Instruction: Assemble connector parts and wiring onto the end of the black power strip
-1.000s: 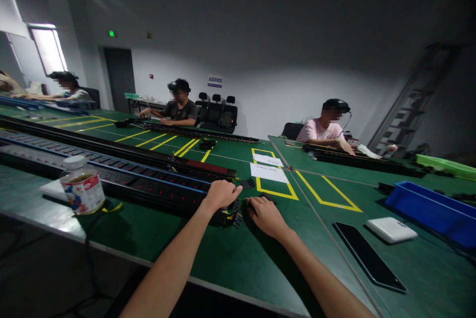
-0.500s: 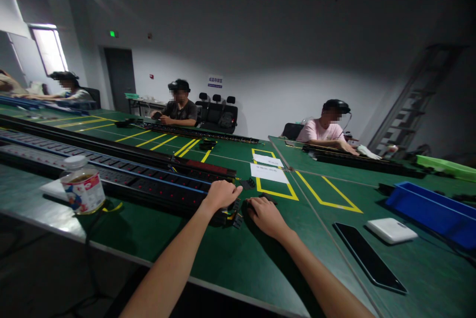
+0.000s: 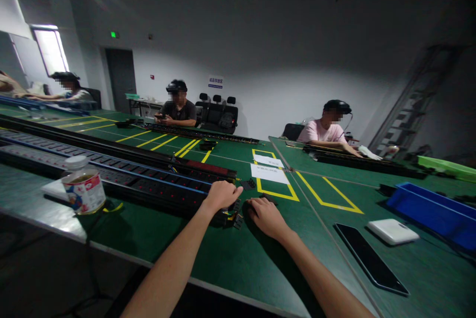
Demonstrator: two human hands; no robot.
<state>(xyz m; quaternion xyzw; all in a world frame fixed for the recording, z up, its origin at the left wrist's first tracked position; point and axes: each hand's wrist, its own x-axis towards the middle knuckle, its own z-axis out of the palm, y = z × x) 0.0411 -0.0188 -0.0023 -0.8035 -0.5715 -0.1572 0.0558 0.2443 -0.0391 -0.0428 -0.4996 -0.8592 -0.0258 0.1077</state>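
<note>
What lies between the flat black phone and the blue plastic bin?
In the head view, a white box with rounded corners lies between the flat black phone and the blue plastic bin.

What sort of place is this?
Probably an assembly workshop: long black units lie on a green worktable marked out with yellow lines, and people wearing dark headgear are around it.
</note>
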